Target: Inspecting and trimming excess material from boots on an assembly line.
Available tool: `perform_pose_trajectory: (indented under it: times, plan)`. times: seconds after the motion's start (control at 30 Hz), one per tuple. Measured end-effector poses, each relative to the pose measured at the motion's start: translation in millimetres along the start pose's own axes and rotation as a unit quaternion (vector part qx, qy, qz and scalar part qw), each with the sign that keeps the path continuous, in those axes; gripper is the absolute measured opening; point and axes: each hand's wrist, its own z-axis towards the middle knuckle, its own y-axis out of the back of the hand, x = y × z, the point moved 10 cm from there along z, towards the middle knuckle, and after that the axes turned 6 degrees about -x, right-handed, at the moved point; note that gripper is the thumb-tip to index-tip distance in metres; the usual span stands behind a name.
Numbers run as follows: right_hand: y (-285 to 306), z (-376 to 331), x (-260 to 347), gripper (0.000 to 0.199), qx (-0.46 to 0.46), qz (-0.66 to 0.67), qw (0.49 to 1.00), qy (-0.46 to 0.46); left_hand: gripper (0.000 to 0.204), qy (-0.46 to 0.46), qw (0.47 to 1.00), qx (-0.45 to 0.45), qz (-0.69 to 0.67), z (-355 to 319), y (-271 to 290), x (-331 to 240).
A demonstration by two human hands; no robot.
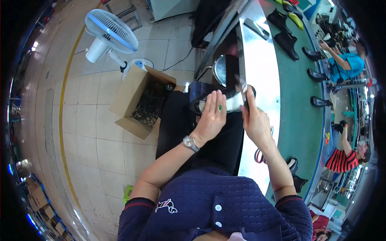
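Observation:
Fingers straight and side by side, my left hand [214,116] rests on a dark piece with a pale inside, apparently a shoe, above my lap. From this piece a white strip or lining [234,103] runs toward my right hand [257,124]. That hand is closed around a narrow hand tool [242,85] with a shiny metal upper end; motion smears it, so its exact kind is unclear. Much of the dark piece is hidden under my left hand.
A cardboard box [122,105] of tangled black material stands left of my legs, near a fan [110,34]. A metal ledge [261,76] and green conveyor [299,132] with black shoes [286,45] run along my right. Scissors [259,156] lie on the ledge. Co-workers sit beyond.

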Motion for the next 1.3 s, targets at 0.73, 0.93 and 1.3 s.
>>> perform_pose_trajectory:
  times: [0.73, 0.93, 1.3]
  plan:
    - [-35.6, -0.6, 11.6, 0.074, 0.09, -0.096, 0.991, -0.012, 0.037, -0.018, 0.998, -0.037, -0.054, -1.9, 7.7, 5.6]
    - [8.8, 0.0, 25.2, 0.075, -0.012, 0.021, 1.0, 0.0, 0.037, -0.016, 0.995, -0.039, -0.089, -4.6, 6.8, 4.4]
    - [11.4, -1.3, 38.0, 0.07, -0.084, 0.054, 0.994, 0.04, 0.049, 0.047, 0.995, 0.087, -0.026, 2.2, 16.6, 31.9]
